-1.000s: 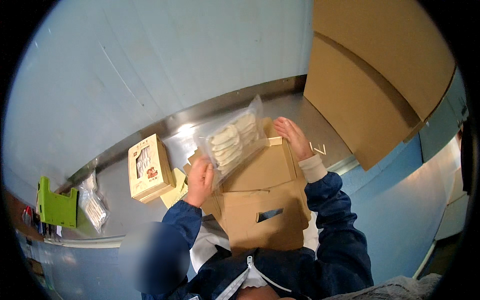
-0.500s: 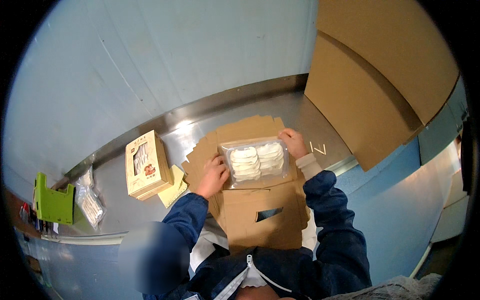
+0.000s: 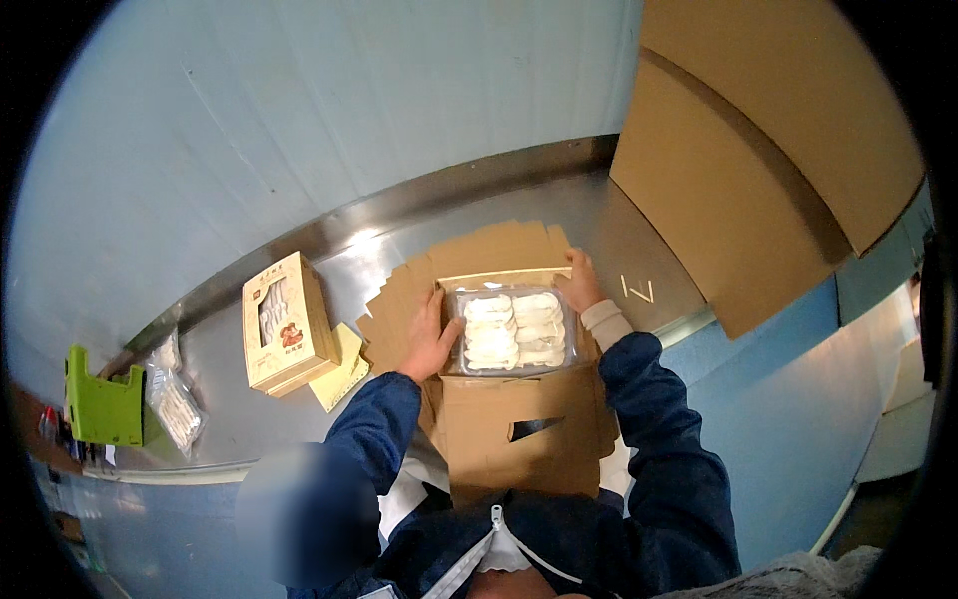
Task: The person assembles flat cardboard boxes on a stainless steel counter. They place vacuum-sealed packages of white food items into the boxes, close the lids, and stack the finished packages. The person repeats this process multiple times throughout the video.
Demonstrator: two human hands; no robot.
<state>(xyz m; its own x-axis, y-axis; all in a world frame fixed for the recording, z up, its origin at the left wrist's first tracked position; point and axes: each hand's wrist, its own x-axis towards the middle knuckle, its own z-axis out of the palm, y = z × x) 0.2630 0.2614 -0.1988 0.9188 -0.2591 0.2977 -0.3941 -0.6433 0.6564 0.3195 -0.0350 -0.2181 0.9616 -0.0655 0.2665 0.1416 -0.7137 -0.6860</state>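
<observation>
Inspection finds an open brown carton (image 3: pixel 519 454) directly before the person, with a clear plastic pack (image 3: pixel 514 329) of pale, folded pieces in two columns lying face up within the carton's walls. Placement of the pack inside the carton appears complete or very nearly so; whether it rests fully on the bottom cannot be confirmed from above. Closure is not done: the carton's slotted panel lies folded out toward the person, nothing covers the pack, and the notched cardboard beyond and to the left of the carton's opening is spread out. The left hand (image 3: pixel 431 341) is at the carton's left wall, fingers extended and thumb apart, the thumb close to the pack's edge; no closed grip is seen. The right hand (image 3: pixel 581 285) is at the carton's far right corner, fingers bent over the rim; whether they pinch the cardboard or merely touch it cannot be told. Left of the carton stands a cream windowed box (image 3: pixel 304 349), closed, pale contents visible, with a yellow sheet (image 3: pixel 342 371) between the two. Farther left of the carton are a clear bag (image 3: pixel 178 407) and a green stand (image 3: pixel 100 404). Right of the carton lie a few thin pale sticks (image 3: pixel 640 292).
</observation>
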